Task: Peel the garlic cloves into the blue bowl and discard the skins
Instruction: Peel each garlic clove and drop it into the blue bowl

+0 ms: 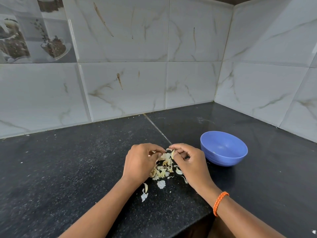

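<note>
Thin, papery garlic skins (163, 170), cream to pale yellow and curled at the edges, lie in a loose heap on the counter (68, 169) between the two hands. A few flakes sit apart from the heap, nearer the person; one is a whitish, crumpled flake (161, 184).

The left hand (140, 162) is curled over the far edge of the heap, its fingertips pinching skins. The right hand (190, 160) is curled too, thumb and forefinger pinching a pale sliver (172, 154) just above the heap. Whether a clove sits inside either grasp is hard to tell, since the fingers cover it. A braided orange thread band (220, 202) circles the right wrist.

The blue bowl (223, 148) stands upright on the counter just right of the right hand, apart from it. It is smooth, matte and round, with faint ridges low on its outer wall; its inside looks bare apart from a small pale speck.

The counter is black polished stone, speckled and dusted with pale crumbs, with a thin seam (157, 128) running back toward the wall. It fills a corner. The walls (188, 48) are glossy white tiles with grey-gold marble veining and a few brown streaks. At upper left, one tile (34, 31) bears a printed picture of cups and spices.
</note>
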The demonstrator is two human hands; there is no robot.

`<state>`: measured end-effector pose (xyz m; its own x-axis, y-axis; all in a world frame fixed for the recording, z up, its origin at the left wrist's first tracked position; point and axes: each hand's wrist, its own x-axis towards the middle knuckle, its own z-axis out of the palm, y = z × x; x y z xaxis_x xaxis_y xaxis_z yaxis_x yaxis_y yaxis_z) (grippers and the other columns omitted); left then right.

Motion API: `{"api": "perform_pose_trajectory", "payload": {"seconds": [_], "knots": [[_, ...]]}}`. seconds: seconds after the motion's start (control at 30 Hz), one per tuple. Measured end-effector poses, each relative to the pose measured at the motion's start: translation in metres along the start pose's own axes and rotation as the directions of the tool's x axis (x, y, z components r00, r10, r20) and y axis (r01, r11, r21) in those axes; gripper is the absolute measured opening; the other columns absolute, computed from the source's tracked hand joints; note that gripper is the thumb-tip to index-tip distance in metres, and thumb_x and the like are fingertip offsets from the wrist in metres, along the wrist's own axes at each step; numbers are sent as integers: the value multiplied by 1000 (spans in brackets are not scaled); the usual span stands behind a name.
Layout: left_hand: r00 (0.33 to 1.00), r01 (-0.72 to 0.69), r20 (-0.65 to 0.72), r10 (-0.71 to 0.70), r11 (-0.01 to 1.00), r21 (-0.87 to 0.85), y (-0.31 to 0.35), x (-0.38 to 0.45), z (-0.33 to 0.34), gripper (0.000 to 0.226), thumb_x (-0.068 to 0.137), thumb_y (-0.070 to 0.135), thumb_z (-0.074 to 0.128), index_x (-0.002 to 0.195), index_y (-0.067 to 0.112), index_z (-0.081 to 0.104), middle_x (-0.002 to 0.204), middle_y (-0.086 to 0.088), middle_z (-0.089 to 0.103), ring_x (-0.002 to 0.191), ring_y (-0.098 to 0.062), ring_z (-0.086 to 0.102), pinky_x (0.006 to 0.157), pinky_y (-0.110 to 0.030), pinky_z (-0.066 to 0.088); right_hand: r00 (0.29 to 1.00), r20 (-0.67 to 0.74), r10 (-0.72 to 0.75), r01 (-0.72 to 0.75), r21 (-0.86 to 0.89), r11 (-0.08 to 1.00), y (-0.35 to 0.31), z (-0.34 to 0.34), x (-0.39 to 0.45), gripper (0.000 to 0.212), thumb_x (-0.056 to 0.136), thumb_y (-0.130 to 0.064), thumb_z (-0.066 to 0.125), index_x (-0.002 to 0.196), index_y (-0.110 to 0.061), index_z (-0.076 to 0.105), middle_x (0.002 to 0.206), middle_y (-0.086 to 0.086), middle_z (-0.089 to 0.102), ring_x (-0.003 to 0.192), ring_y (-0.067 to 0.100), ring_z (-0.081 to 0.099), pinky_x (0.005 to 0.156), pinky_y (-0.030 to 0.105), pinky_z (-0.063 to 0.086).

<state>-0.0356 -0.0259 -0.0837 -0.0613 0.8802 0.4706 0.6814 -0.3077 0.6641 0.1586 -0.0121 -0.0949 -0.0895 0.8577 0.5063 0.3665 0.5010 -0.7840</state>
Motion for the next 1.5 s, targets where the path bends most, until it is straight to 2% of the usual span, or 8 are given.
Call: {"api": "perform_pose_trajectory", "payload": {"seconds": [0.1, 0.27, 0.5, 0.77, 0.93, 1.03, 1.13, 1.5], "knots": [[1000, -6, -19, 5, 999, -31, 2, -1, 0, 27, 101, 16, 70, 103, 39, 85, 93, 29, 78, 89, 4, 73, 82, -33, 62, 1000, -2, -25, 24, -30, 999, -1, 0, 0, 29, 97, -4, 69, 116, -21, 83, 91, -13, 76, 82, 13, 68, 72, 26, 57], [998, -60, -4, 60, 992, -107, 14, -5, -4, 20, 102, 57, 67, 101, 42, 80, 96, 30, 76, 89, -1, 73, 78, -34, 59, 994, 36, -106, 108, -91, 990, -2, 2, -1, 29, 98, -8, 70, 119, -23, 82, 82, -9, 69, 76, 17, 67, 67, 41, 57], [1000, -12, -28, 12, 1000, -22, 4, -1, 0, 9, 94, 33, 83, 95, 41, 80, 85, 28, 75, 83, 1, 71, 76, -37, 61, 997, 45, -62, 60, 39, 997, -1, 1, -1, 34, 99, -4, 67, 123, -22, 81, 82, -8, 70, 76, 18, 65, 71, 38, 57], [997, -22, -70, 21, 1000, -13, 5, -3, 0, 14, 102, 43, 69, 93, 40, 80, 92, 25, 74, 86, -2, 68, 76, -38, 59, 995, 91, -29, 15, 144, 989, 1, 0, -1, 37, 100, -1, 66, 124, -24, 81, 83, -1, 69, 79, 27, 64, 75, 45, 56], [998, -52, -34, 48, 993, -108, 5, -3, -1, 18, 92, 29, 83, 90, 35, 67, 89, 16, 72, 85, -10, 70, 73, -35, 57, 997, 80, 1, -14, 159, 987, -1, -1, -1, 30, 100, -4, 67, 116, -24, 83, 84, -8, 74, 75, 17, 66, 67, 32, 55], [999, -36, 21, 43, 964, -265, 8, -3, -1, 19, 96, 18, 79, 102, 33, 70, 93, 14, 75, 92, -13, 72, 77, -28, 53, 997, 71, 26, -40, 209, 977, -6, -3, -1, 21, 99, -6, 72, 107, -22, 82, 85, -5, 78, 72, 16, 72, 62, 20, 51], [996, -3, 84, 38, 925, -380, 9, -3, -1, 16, 99, 20, 79, 109, 32, 76, 96, 9, 79, 95, -14, 75, 83, -36, 60, 997, 63, 35, -49, 255, 966, -9, -5, -1, 12, 98, -7, 76, 104, -17, 81, 89, -1, 80, 74, 19, 76, 61, 19, 53], [995, 51, 100, -16, 930, -364, 11, -3, -2, 6, 91, 22, 87, 91, 28, 86, 85, 9, 82, 82, -14, 78, 85, -48, 64, 999, 32, 31, -38, 207, 978, -7, -6, 1, 8, 95, -12, 80, 97, -19, 79, 87, -4, 79, 78, 19, 74, 62, 18, 52]]}}
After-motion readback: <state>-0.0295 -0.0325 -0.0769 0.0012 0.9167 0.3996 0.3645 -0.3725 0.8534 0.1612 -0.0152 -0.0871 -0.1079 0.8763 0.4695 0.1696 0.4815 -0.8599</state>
